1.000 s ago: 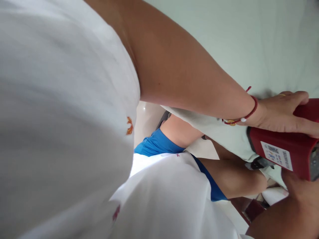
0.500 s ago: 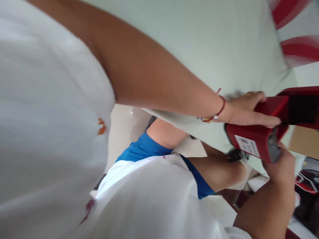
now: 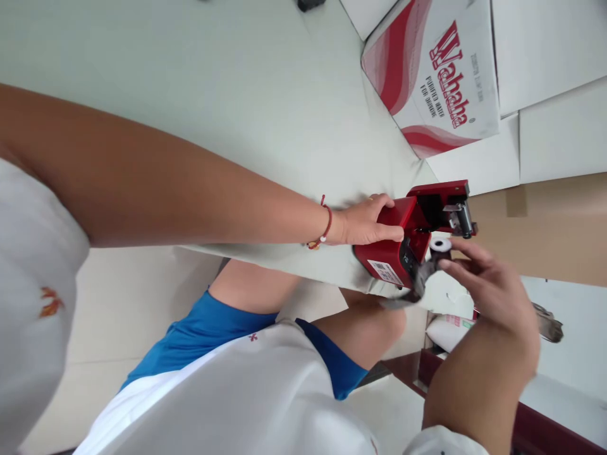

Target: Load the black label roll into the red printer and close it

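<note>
My left hand (image 3: 365, 220), with a red braided bracelet at the wrist, lies over a small red printer (image 3: 379, 253). Its thumb and fingers are spread across the casing and grip it. The printer's lid (image 3: 439, 188) stands open and shows a dark inside and a metal roller (image 3: 463, 220). A white barcode label (image 3: 385, 272) is on its side. Just outside the opening, my right hand (image 3: 488, 278) pinches a small paper roll (image 3: 441, 245) with a white core. A dark grey strip (image 3: 417, 281) hangs from the roll, curling past the printer's front edge.
The printer rests on a pale green tabletop (image 3: 265, 126). Behind it stand a white and red water carton (image 3: 441, 76), white boxes (image 3: 554, 50) and a brown carton (image 3: 559, 227). A small black object (image 3: 310, 4) lies at the top. My knees are under the table edge.
My right hand has left the printer's lower side and now holds the paper roll with its trailing strip by the opening. My left hand stays on the printer. The view has swung rightward.
</note>
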The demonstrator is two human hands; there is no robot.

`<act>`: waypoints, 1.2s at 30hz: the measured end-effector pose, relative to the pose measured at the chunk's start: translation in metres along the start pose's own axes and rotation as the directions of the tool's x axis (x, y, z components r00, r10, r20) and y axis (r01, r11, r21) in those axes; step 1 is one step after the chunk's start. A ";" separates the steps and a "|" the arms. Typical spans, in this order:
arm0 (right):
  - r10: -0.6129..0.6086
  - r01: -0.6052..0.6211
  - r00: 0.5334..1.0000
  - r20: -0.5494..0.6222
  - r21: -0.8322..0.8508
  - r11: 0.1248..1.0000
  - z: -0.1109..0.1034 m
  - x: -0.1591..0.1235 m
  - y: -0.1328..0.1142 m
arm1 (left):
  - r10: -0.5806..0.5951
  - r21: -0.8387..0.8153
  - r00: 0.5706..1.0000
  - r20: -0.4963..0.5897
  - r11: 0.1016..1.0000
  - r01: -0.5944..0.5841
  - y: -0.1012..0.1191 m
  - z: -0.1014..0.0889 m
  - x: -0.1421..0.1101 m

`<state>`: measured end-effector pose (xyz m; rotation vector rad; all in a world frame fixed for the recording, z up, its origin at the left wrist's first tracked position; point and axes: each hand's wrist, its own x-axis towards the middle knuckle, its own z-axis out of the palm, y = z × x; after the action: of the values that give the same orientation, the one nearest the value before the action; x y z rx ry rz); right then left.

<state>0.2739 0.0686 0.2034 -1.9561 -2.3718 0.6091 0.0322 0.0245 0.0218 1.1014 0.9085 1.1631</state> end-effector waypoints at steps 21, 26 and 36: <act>-0.045 0.045 0.984 0.173 0.007 0.999 0.033 0.043 -0.027 | 0.030 0.068 0.999 -0.017 0.997 -0.029 0.000 -0.001 0.004; -0.072 0.045 0.977 0.200 0.136 0.990 0.045 0.047 -0.020 | 0.027 0.087 0.999 -0.019 0.996 -0.025 0.000 -0.002 0.002; -0.170 0.206 0.957 0.235 -0.141 0.968 0.041 0.033 -0.043 | 0.066 0.081 0.998 -0.001 0.995 -0.065 -0.004 -0.003 0.002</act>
<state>0.2159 0.0814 0.1705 -1.7688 -2.7865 0.6731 0.0312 0.0272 0.0170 1.2021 0.9353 1.1913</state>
